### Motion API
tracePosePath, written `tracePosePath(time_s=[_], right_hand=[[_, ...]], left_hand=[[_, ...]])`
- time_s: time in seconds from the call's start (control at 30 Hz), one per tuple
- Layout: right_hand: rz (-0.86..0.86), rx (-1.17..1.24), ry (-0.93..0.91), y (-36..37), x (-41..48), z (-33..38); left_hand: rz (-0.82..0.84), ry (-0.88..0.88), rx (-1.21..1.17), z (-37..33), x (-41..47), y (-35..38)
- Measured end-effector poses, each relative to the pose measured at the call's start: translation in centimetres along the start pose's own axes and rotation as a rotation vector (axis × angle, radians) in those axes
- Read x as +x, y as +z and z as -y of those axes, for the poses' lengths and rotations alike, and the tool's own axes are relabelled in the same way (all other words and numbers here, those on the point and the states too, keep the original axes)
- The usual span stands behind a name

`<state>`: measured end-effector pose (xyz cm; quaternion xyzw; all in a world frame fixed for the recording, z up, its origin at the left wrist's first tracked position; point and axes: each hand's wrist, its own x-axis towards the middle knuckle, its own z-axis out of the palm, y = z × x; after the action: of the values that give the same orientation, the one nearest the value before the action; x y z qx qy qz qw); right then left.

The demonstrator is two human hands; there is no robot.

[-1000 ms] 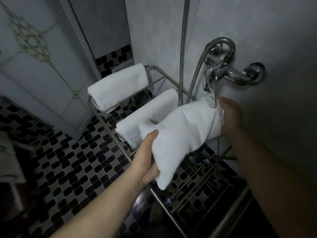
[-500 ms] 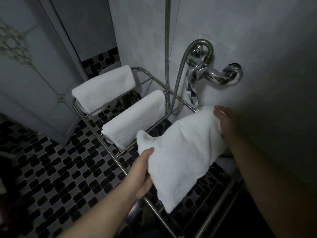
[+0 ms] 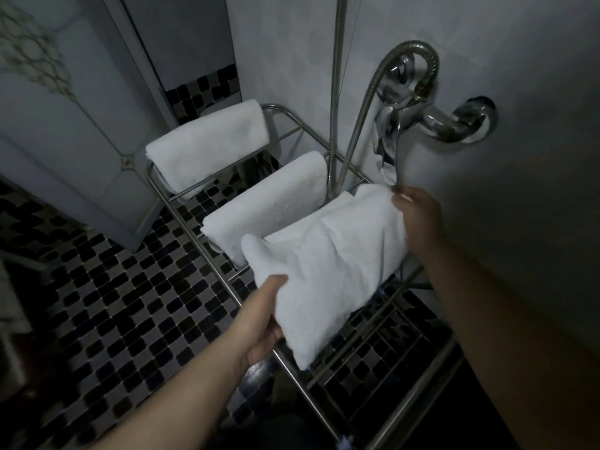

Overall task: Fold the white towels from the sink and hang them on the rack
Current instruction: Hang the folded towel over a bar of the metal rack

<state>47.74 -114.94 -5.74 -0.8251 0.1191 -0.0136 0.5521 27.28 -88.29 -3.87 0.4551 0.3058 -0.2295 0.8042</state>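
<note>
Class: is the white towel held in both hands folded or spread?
Folded: the white terry towel shows doubled layers between left hand and right hand.

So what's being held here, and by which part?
A folded white towel, in both hands: the left hand grips its near lower edge, and the right hand holds its far upper corner.
</note>
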Motion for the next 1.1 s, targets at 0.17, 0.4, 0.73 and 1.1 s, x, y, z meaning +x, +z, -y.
tracePosePath(time_s=[0.17, 0.4, 0.73, 1.1], right_hand=[[-0.024, -0.003, -0.002, -0.4, -0.7, -0.5], [0.042, -0.035, -0.018, 2.0, -0.6, -0.5], [0.120, -0.306, 0.035, 2.9, 0.4, -1.1], [0.668, -0.899, -0.254, 3.9, -3.0, 0.6]], left_hand=[[-0.064, -0.076, 0.156, 2.0, 0.2, 0.2], [-0.351, -0.083, 0.232, 1.5, 1.8, -0.9], [-0.262, -0.218, 0.715, -1.1, 2.1, -2.0], [-0.206, 0.488, 1.637, 0.3, 3.2, 0.6]])
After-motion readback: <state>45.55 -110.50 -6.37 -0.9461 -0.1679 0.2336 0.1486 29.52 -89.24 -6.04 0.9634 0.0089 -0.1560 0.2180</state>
